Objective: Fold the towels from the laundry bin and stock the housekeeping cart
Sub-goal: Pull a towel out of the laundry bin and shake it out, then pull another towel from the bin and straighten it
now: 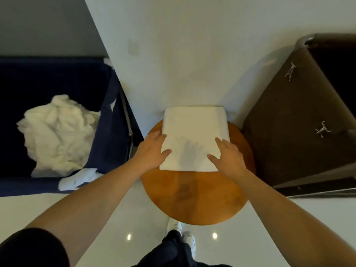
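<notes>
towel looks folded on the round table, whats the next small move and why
Probably close both hands on the folded towel and lift it toward the brown cart on the right. It already lies as a neat square on the round table, with the left hand and right hand at its side edges.

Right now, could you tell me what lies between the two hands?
In the head view, only the folded towel: left hand and right hand rest on its sides.

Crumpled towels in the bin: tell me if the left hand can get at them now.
Probably yes: the crumpled towels lie uncovered in the open bin, and the left hand only rests flat.
</notes>
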